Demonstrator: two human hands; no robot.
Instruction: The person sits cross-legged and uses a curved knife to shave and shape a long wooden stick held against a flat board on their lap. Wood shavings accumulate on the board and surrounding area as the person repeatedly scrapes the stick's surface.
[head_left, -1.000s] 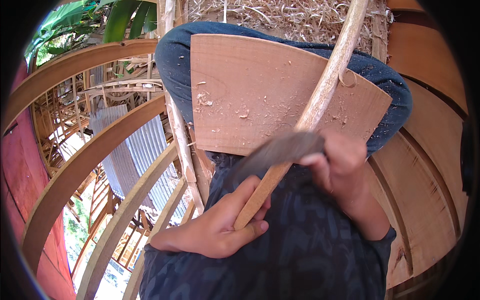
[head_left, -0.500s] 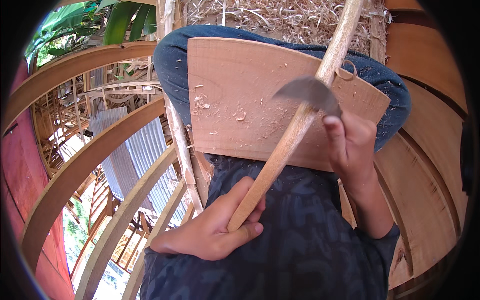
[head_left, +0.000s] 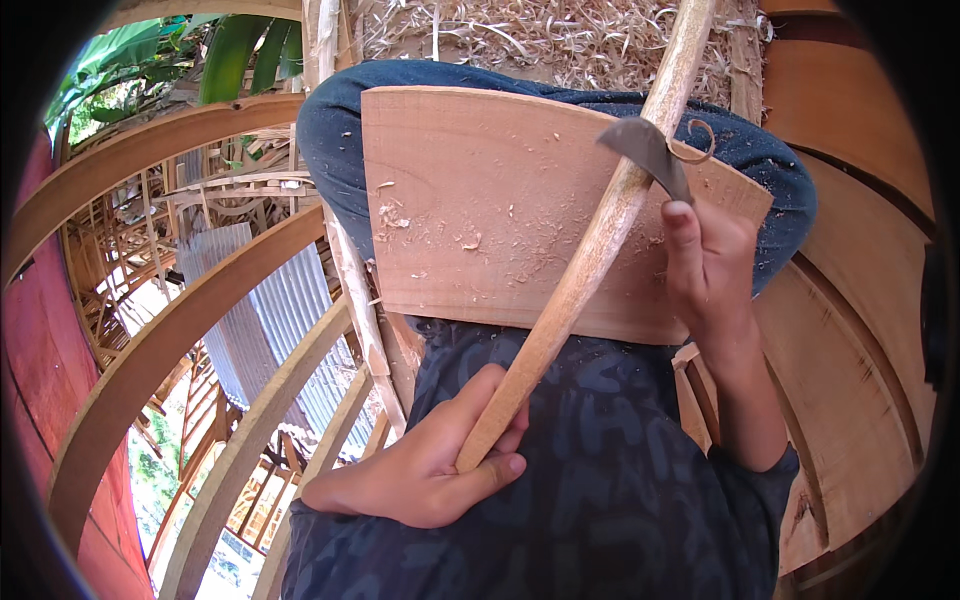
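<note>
L hand gripped the lower end of a long, pale, round wooden stick; R hand was closed on a dark, curved metal blade (handle hidden in the fist) set across the stick's upper part. The stick slanted up & right over a flat, tan, curve-edged wooden board, which lay on legs in blue denim trousers, w/ pale, curly wood shavings beyond.
</note>
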